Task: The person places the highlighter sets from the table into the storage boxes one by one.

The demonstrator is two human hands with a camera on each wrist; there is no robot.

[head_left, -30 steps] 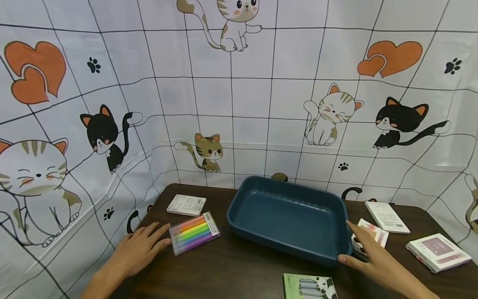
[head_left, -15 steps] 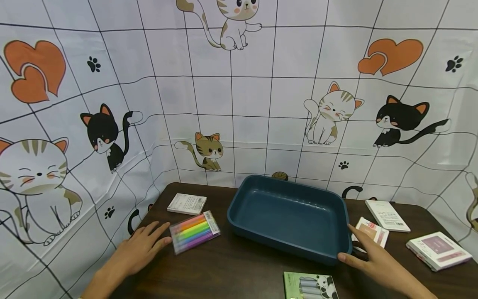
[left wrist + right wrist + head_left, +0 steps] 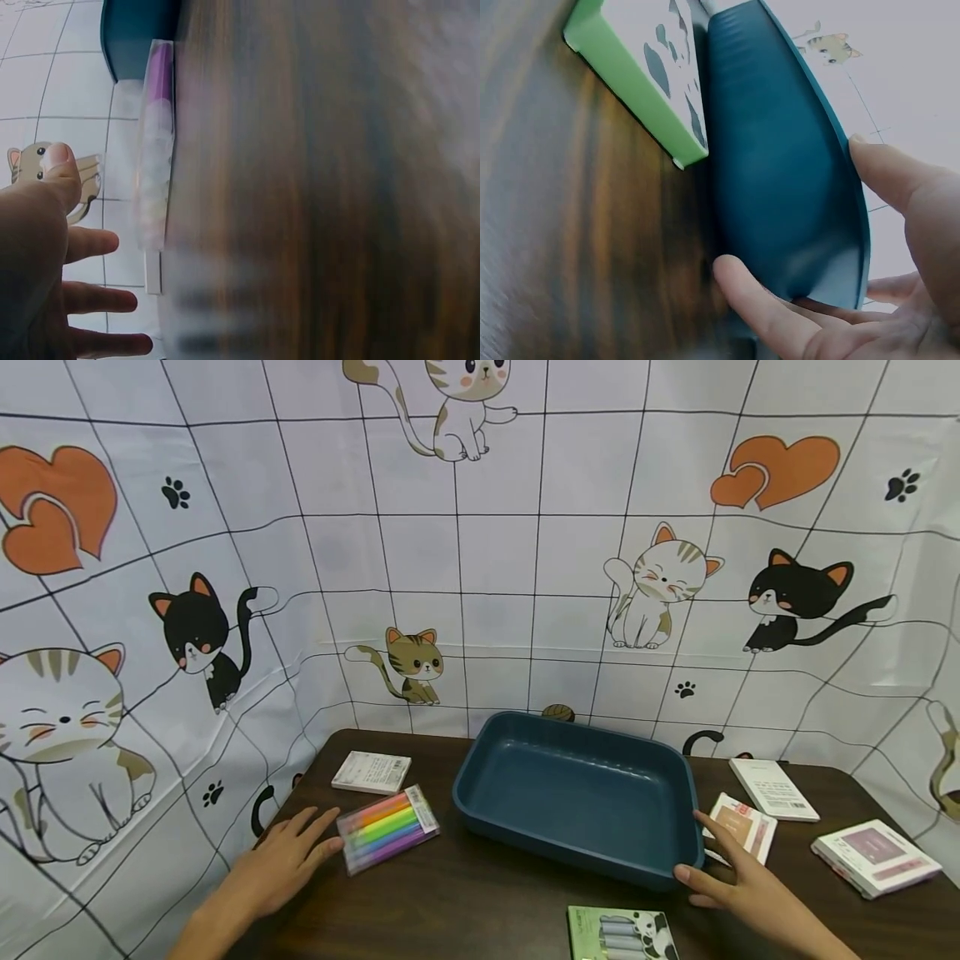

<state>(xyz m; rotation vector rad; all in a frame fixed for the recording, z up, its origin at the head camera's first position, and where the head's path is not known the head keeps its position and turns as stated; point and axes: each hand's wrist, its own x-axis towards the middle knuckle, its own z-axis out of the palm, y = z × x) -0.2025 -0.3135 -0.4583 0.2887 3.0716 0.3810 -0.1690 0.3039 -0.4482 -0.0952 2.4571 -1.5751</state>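
My left hand (image 3: 273,868) lies on the table with fingers spread. Its fingertips are right beside a clear case of rainbow-coloured markers (image 3: 388,828), and nothing is held. At the right end of a deep blue rectangular tray (image 3: 577,793), my right hand (image 3: 738,885) touches the corner. One finger meets the rim and the thumb lies at the front corner. In the right wrist view, the digits span the tray's outer wall (image 3: 780,150), and part of the hand is hidden behind it. A green box with a panda print (image 3: 622,933) lies in front of the tray.
Behind the marker case is a small white box (image 3: 371,772). Right of the tray lie a pink-and-white box (image 3: 742,827), partly behind my right hand, a flat white box (image 3: 774,789) and another white-and-pink box (image 3: 876,857). A cat-print curtain (image 3: 495,560) borders the dark table (image 3: 465,910).
The head view shifts slightly, so the scene slides a little left. My right hand's lower fingers now show beneath the thumb. The left hand and tray stay in place.
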